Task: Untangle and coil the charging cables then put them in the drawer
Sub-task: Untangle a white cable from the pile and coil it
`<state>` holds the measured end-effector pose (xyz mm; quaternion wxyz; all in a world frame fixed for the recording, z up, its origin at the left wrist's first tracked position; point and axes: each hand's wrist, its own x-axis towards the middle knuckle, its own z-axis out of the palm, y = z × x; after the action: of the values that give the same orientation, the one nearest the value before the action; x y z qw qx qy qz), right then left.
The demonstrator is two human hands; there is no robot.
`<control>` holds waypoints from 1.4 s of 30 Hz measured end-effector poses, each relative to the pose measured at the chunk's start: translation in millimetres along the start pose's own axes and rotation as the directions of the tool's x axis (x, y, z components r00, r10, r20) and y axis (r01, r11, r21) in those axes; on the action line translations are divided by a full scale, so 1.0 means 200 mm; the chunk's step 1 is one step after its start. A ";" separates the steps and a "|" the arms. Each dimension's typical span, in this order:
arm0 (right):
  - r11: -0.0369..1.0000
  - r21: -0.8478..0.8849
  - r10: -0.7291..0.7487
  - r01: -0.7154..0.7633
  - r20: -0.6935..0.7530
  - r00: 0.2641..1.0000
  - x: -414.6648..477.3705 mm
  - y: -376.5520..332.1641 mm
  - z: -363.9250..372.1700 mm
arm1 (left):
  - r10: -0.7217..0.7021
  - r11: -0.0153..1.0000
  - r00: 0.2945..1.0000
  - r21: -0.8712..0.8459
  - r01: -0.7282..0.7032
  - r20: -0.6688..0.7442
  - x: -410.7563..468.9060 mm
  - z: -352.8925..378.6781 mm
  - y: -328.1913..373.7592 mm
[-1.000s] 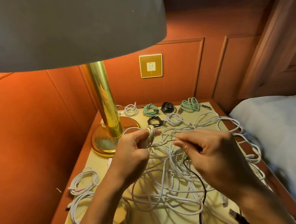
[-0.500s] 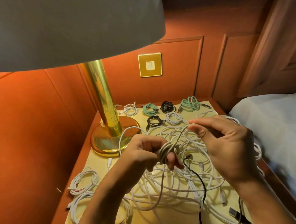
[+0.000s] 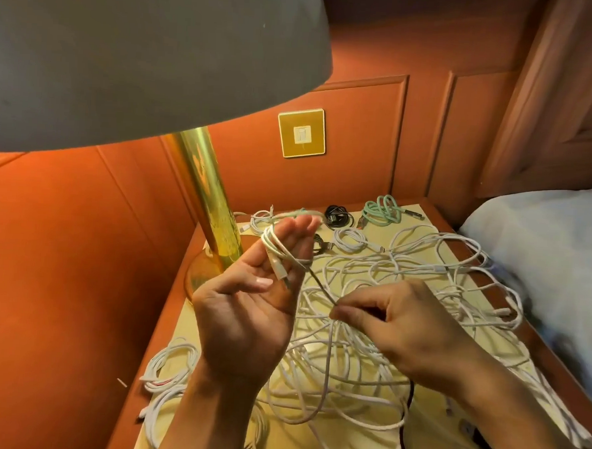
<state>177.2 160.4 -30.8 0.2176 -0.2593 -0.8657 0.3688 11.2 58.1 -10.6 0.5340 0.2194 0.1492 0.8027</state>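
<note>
— Barely halfway, we reckon: finished coils (image 3: 381, 213) line the nightstand's (image 3: 185, 321) 12 o'clock edge, with apparently more bundles (image 3: 170, 372) at 7 o'clock.
— We see the left hand (image 3: 245, 311), fingers straight, wearing white cable (image 3: 273, 243) loops. The right hand (image 3: 402, 329) pinches its tail. A tangle (image 3: 348, 374) lies centre; no drawer is visible.

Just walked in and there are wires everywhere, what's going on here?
A person is coiling a white cable: loops are wound round the straight fingers of the left hand, and the right hand pinches it just beyond them. A tangle of white cables covers the nightstand, with finished coils at the back by the lamp.
</note>
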 end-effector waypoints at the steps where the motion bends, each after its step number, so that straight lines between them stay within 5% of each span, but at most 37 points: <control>1: 0.999 -0.046 -0.022 0.024 0.031 0.999 -0.01 -0.01 0.01 | 0.056 0.997 0.997 0.051 -0.053 -0.056 0.00 0.00 0.00; 6: 0.990 -0.119 -0.076 0.080 0.034 0.997 -0.03 -0.02 0.01 | 0.192 0.980 0.957 0.093 -0.176 -0.219 0.01 -0.01 0.10; 12: 0.984 -0.173 -0.027 0.048 0.118 0.993 -0.02 -0.04 0.01 | 0.196 0.978 0.953 0.122 -0.172 -0.229 -0.01 -0.01 0.10; 16: 0.979 -0.203 0.037 0.027 0.304 0.952 -0.04 -0.09 -0.04 | 0.247 0.969 0.926 0.098 -0.228 -0.285 0.01 0.02 0.11; 20: 0.993 -0.114 0.030 0.025 0.454 0.891 -0.06 -0.12 -0.11 | 0.358 0.929 0.868 0.039 -0.368 -0.343 0.03 -0.05 0.21; 22: 0.999 -0.040 -0.015 0.037 0.452 0.892 -0.06 -0.13 -0.13 | 0.444 0.896 0.823 0.189 -0.402 -0.353 0.03 -0.12 0.22; 24: 0.997 0.009 -0.074 0.077 0.397 0.915 -0.06 -0.13 -0.13 | 0.553 0.765 0.789 0.540 -0.351 -0.269 0.02 -0.17 0.18; 27: 0.975 0.117 -0.208 0.187 0.198 0.958 -0.06 -0.11 -0.12 | 0.550 0.218 0.835 0.959 -0.180 0.031 0.00 -0.20 0.13; 29: 0.953 0.156 -0.262 0.261 -0.010 0.965 -0.06 -0.10 -0.13 | 0.394 -0.074 0.901 0.984 -0.163 0.179 -0.01 -0.20 0.11; 32: 0.946 0.090 -0.279 0.312 -0.267 0.923 -0.07 -0.09 -0.17 | 0.166 -0.221 0.970 0.966 -0.137 0.175 -0.01 -0.20 0.10; 36: 0.957 0.032 -0.235 0.290 -0.505 0.831 -0.06 -0.05 -0.18 | -0.048 -0.135 0.996 0.987 -0.081 0.076 -0.01 -0.15 0.06; 39: 0.975 -0.013 -0.182 0.223 -0.622 0.762 -0.04 0.00 -0.16 | -0.258 0.236 0.965 0.972 0.013 0.050 -0.02 -0.05 0.03; 42: 0.988 -0.016 -0.132 0.156 -0.625 0.769 0.00 0.07 -0.13 | -0.296 0.564 0.942 0.825 0.039 0.158 -0.03 -0.01 0.02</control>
<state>196.3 182.5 -25.6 0.5241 -0.2954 -0.7551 0.2603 9.4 51.3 -12.7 0.4638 0.5344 0.4431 0.5504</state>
